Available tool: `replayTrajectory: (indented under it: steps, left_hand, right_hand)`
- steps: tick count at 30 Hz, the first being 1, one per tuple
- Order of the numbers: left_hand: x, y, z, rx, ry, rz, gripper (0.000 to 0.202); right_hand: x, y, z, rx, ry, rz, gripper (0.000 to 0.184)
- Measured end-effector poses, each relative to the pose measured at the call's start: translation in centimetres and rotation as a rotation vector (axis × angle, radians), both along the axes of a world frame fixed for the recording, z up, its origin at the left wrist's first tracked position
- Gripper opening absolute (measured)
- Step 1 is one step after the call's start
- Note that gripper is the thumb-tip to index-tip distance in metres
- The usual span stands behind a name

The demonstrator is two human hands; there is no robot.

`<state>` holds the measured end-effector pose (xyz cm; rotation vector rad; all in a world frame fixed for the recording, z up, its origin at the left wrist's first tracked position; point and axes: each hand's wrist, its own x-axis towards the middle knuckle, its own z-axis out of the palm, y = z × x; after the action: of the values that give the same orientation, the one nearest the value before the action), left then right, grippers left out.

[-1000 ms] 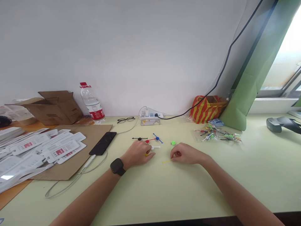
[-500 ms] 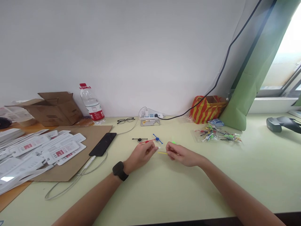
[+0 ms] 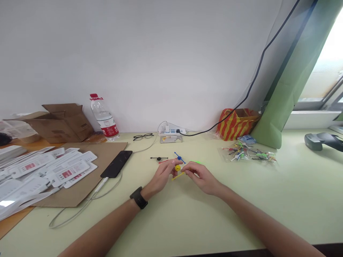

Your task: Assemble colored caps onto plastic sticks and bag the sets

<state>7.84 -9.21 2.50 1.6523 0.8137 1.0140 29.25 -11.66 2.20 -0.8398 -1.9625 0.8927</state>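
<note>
My left hand (image 3: 163, 175) is closed on a small round yellow disc (image 3: 178, 167), which shows between its fingertips. My right hand (image 3: 202, 178) pinches one end of a thin yellow arrow (image 3: 177, 176) that slants just below the disc. Whether the arrow and disc touch is too small to tell. Flat on the table beyond my hands lie a black spinner arrow (image 3: 159, 158) and a blue spinner arrow (image 3: 179, 158). A red arrow (image 3: 162, 162) is mostly covered by my left hand. Behind my right hand, a bit of a green piece (image 3: 198, 162) shows.
Clear bags of coloured arrows (image 3: 241, 153) lie right, before a striped bag (image 3: 230, 125). A phone (image 3: 117, 164) with a cable, white tags (image 3: 66, 173) on cardboard, a bottle (image 3: 107, 123) and a box (image 3: 63, 125) are left. Glasses (image 3: 143, 136) and a power strip (image 3: 173, 131) sit behind.
My hands have come closer together, the right one shifting left with the yellow arrow. The yellow disc, hidden before, now shows at my left fingertips.
</note>
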Motion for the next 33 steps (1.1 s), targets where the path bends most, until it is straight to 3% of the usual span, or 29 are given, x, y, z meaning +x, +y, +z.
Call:
replayTrajectory:
  steps: [4, 8, 15, 22, 33]
  left_hand:
    - [0.5, -0.9, 0.8, 0.045, 0.048, -0.155, 0.038]
    - [0.8, -1.4, 1.1, 0.117, 0.073, -0.199, 0.035]
    - [0.7, -1.2, 0.2, 0.247, 0.108, -0.112, 0.036]
    - [0.1, -0.5, -0.6, 0.408, 0.19, -0.01, 0.027]
    - [-0.2, -0.4, 0.2, 0.451, 0.252, 0.004, 0.021]
  right_hand:
    - [-0.5, -0.2, -0.4, 0.048, 0.069, -0.001, 0.019]
    - [-0.3, -0.5, -0.2, 0.062, 0.036, -0.025, 0.014]
    - [0.3, -0.5, 0.4, 0.141, -0.102, -0.046, 0.016]
    - [0.5, -0.1, -0.3, 0.193, -0.23, -0.172, 0.009]
    - [0.5, 0.0, -0.3, 0.093, -0.158, -0.111, 0.017]
